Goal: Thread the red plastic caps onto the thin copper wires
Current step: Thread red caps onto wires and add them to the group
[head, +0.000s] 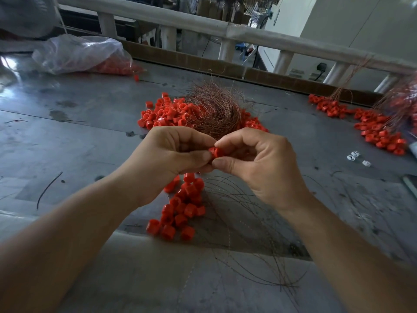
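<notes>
Left hand [173, 154] and right hand [259, 163] meeting above the middle of the grey surface [67, 132], fingers of both curled. Pinching one red cap [215, 152] between them, left thumb and forefinger on its left side, right thumb and forefinger on its right. Cannot tell whether a wire runs through that cap, since the fingers cover most of it.

Directly below the hands, a small cluster of caps [182, 208] lying on the surface, touching one another. Just beside and to the right of that cluster, loose thin wires [237, 222] fanning out in long curves toward the near edge.

Beyond the hands, a tangled bundle of copper wires [216, 107] resting on a wider heap of red caps [162, 114], with caps spilling out to both sides of it.

Far right, another spread of caps [379, 129] with wire strands rising from it toward the railing [180, 21]. Near that spread, a few small white pieces [357, 157] lying apart from the red ones.

Far left, a clear plastic bag [76, 53] slumped on the surface, red caps showing at its open end, one stray cap just beside it. Along the back edge, a brown cardboard strip [203, 64] under the railing.
</notes>
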Demonstrator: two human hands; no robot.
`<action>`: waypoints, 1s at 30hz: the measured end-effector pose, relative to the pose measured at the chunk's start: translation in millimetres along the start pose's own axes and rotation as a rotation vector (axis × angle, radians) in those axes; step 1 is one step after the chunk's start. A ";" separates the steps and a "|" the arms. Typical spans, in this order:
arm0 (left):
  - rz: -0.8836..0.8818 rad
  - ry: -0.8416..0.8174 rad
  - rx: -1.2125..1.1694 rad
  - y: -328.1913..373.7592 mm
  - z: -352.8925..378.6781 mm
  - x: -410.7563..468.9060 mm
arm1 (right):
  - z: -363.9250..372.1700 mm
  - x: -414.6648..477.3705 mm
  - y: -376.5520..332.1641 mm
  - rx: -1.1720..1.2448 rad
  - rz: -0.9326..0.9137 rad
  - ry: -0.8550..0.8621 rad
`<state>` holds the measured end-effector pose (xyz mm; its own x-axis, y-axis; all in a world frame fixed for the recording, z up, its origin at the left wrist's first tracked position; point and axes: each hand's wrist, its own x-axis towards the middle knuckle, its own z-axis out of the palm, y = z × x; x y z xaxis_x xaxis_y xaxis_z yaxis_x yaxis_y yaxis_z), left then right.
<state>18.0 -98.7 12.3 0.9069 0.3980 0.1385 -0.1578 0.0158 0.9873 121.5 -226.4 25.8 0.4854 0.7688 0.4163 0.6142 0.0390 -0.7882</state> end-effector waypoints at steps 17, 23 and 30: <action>0.000 0.008 0.016 1.6 1.8 -0.9 | 2.6 -1.9 -0.1 -0.126 -0.064 0.064; 0.023 0.007 -0.025 2.4 3.7 -4.8 | 3.7 -5.1 -2.5 -0.094 -0.080 0.104; 0.025 0.012 0.008 0.4 3.1 -5.5 | 5.4 -5.9 -1.3 -0.137 -0.135 0.117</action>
<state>14.2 -103.7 12.2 0.8978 0.4095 0.1619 -0.1766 -0.0019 0.9843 114.5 -227.5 21.9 0.4566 0.6830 0.5701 0.7534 0.0440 -0.6561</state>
